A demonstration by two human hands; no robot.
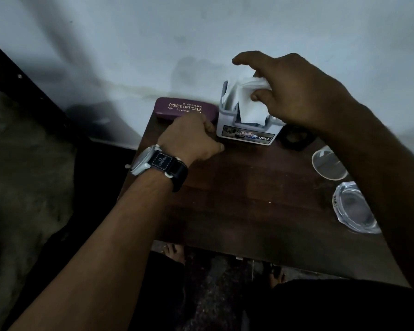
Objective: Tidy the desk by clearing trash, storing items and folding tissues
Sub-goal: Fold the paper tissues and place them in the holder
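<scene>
Gold lettering on the lid of the maroon spectacle case [185,108] reads "PRINCE OPTICALS". Above it runs a small line beginning "M", followed by digits too fine to read surely; the line below it is partly hidden. The sticker [247,135] on the front of the white tissue holder [227,120] bears "OPEL" in white at its right end. The black watch strap [163,161] carries the Ω sign over "OMEGA"

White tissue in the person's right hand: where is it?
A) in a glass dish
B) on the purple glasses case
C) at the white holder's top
C: the right hand pinches the white tissue at the open top of the white holder.
</scene>
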